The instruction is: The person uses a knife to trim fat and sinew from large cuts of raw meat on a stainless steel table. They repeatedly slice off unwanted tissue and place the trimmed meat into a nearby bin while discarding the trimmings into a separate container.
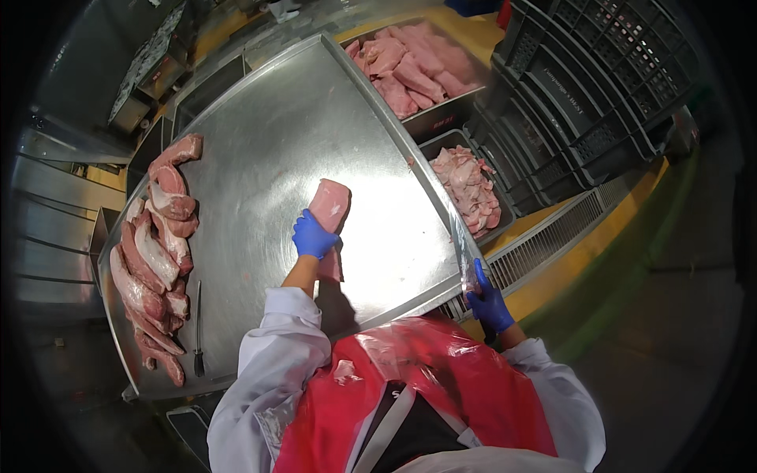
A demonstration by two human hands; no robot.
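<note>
My left hand [314,235], in a blue glove, is closed around the middle of a long pale-pink piece of meat [331,201] lying on the steel table [260,165]. The meat's lower end shows beyond my wrist. At the table's right edge is my right hand [490,306], also gloved in blue, with one finger stretched forward. It is closed on what looks like a knife [464,256], whose narrow shiny blade lies along the rim; the handle is hidden in the glove.
Several long meat pieces [154,260] are heaped along the table's left side, beside a black-handled sharpening steel [199,331]. Beyond the right rim stand a bin of large meat pieces [410,67] and a tub of trimmings [467,189]. Dark plastic crates [568,102] stand farther right.
</note>
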